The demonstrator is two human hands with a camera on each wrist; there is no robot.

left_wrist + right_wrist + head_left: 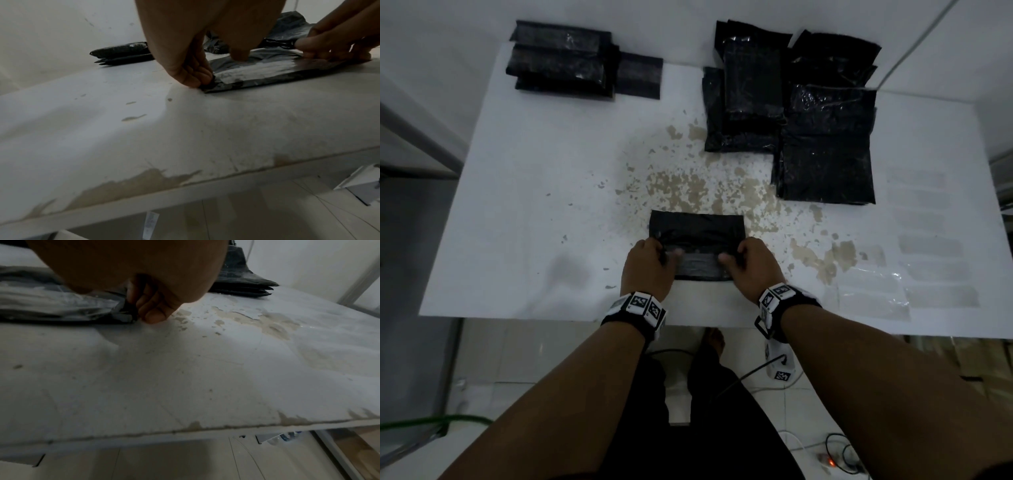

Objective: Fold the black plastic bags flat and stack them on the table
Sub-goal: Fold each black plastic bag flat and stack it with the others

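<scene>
A black plastic bag (697, 236) lies partly folded near the front edge of the white table (534, 205). My left hand (650, 260) pinches its left edge, thumb on top and fingers curled under the fold. My right hand (748, 260) pinches the right edge the same way. In the left wrist view the left hand (197, 78) grips the corner of the bag (267, 71), whose near flap shines. In the right wrist view the right hand (150, 305) pinches the bag (61, 305) at its end.
A stack of folded black bags (565, 61) sits at the far left. A pile of flat unfolded black bags (808, 113) lies at the far right. Clear plastic sleeves (876, 294) lie at the right front. The tabletop paint is chipped in the middle.
</scene>
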